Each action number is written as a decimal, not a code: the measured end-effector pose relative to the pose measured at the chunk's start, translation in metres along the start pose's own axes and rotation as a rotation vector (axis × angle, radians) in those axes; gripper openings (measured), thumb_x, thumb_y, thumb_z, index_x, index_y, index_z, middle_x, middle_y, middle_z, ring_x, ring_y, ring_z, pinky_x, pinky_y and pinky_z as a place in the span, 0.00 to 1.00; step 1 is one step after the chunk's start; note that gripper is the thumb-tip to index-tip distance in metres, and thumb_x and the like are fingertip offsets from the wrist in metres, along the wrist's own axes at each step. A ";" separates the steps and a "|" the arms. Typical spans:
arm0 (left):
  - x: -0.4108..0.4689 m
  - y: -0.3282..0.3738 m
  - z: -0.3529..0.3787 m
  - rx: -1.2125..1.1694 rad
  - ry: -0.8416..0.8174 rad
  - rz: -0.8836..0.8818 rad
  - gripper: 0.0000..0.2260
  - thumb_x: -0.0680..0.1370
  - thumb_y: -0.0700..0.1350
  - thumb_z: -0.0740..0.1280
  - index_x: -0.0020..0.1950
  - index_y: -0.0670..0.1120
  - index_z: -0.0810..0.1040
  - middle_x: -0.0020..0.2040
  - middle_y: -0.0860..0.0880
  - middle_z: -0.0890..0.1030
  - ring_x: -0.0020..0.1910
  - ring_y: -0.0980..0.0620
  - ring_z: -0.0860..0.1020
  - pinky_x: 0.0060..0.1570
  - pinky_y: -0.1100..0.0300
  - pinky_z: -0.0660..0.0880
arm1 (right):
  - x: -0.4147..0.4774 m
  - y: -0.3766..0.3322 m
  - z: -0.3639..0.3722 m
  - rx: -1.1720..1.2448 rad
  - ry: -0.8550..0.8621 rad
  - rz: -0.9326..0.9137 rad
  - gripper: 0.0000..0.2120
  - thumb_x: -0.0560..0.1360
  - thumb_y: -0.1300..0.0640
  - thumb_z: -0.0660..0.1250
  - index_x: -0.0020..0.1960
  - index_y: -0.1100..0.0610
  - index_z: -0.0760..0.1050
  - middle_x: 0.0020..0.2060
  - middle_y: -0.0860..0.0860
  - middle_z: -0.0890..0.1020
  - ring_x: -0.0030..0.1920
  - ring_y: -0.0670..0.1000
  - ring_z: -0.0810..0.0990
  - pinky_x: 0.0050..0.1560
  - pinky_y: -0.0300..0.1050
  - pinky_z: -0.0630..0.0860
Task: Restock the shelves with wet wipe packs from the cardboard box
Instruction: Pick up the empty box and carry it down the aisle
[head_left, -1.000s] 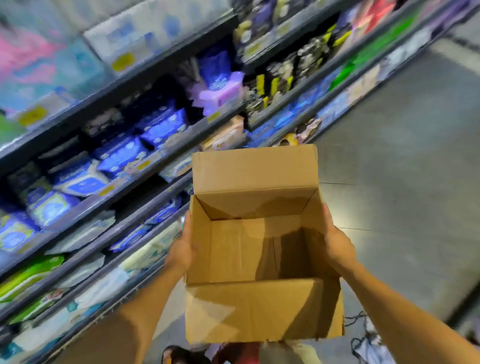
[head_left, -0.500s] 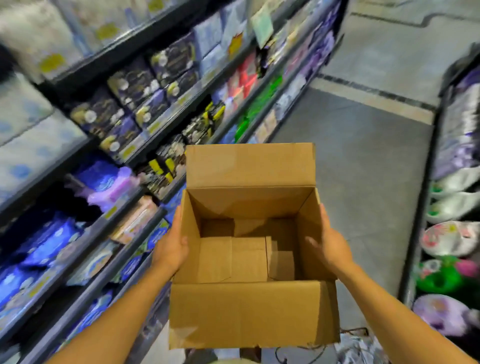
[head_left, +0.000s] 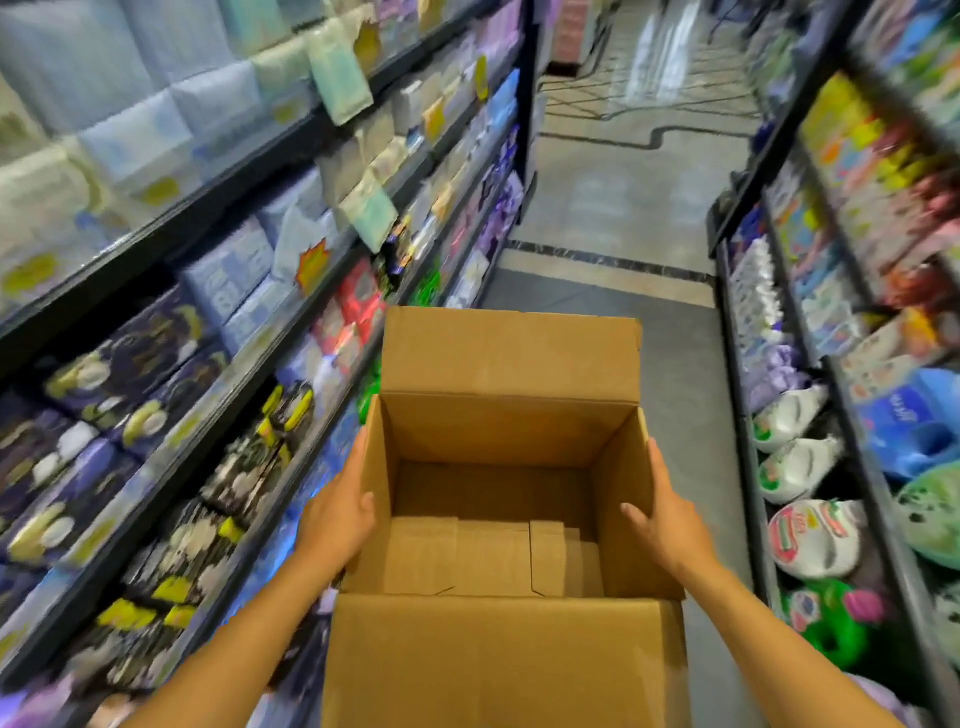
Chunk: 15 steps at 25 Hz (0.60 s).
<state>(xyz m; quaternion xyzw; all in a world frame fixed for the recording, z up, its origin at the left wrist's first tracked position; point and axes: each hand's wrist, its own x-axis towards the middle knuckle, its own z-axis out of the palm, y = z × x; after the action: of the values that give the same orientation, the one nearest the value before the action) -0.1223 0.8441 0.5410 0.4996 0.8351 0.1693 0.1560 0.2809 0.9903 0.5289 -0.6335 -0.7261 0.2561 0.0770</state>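
Left hand (head_left: 337, 517) grips left wall of cardboard box (head_left: 498, 660), thumb hooked over rim. Right hand (head_left: 662, 522) grips right wall likewise. Box open-topped, held between both hands, beside left shelves (head_left: 171, 234).

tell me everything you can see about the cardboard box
The cardboard box is plain brown corrugated card, open-topped and upright, held in the aisle between the shelves. Its far flap stands up; its near flap folds outward toward the person. Inside, only the bare folded bottom flaps show, no packs. The left hand grips its left wall and the right hand its right wall, thumbs over the rims, fingers outside.
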 end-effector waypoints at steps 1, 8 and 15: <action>0.028 0.015 0.001 0.010 -0.008 0.023 0.45 0.81 0.40 0.66 0.81 0.64 0.36 0.32 0.48 0.74 0.26 0.49 0.70 0.25 0.56 0.58 | 0.018 0.004 -0.009 0.003 0.023 0.019 0.49 0.80 0.49 0.69 0.81 0.39 0.33 0.44 0.56 0.84 0.37 0.55 0.81 0.35 0.49 0.73; 0.221 0.148 0.034 0.026 -0.046 0.247 0.45 0.79 0.40 0.68 0.83 0.62 0.42 0.43 0.38 0.81 0.42 0.35 0.82 0.33 0.51 0.67 | 0.152 0.048 -0.092 0.022 0.110 0.150 0.50 0.80 0.48 0.70 0.80 0.38 0.30 0.29 0.47 0.73 0.28 0.48 0.73 0.25 0.41 0.60; 0.402 0.281 0.090 0.036 -0.096 0.251 0.44 0.80 0.40 0.67 0.84 0.60 0.40 0.32 0.46 0.78 0.27 0.46 0.75 0.26 0.55 0.63 | 0.350 0.119 -0.162 0.099 0.121 0.129 0.50 0.80 0.49 0.69 0.79 0.36 0.29 0.41 0.54 0.83 0.37 0.54 0.81 0.33 0.49 0.75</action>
<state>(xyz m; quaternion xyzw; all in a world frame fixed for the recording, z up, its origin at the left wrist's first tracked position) -0.0453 1.3370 0.5471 0.6104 0.7606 0.1482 0.1643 0.3918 1.3781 0.5379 -0.6886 -0.6643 0.2574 0.1353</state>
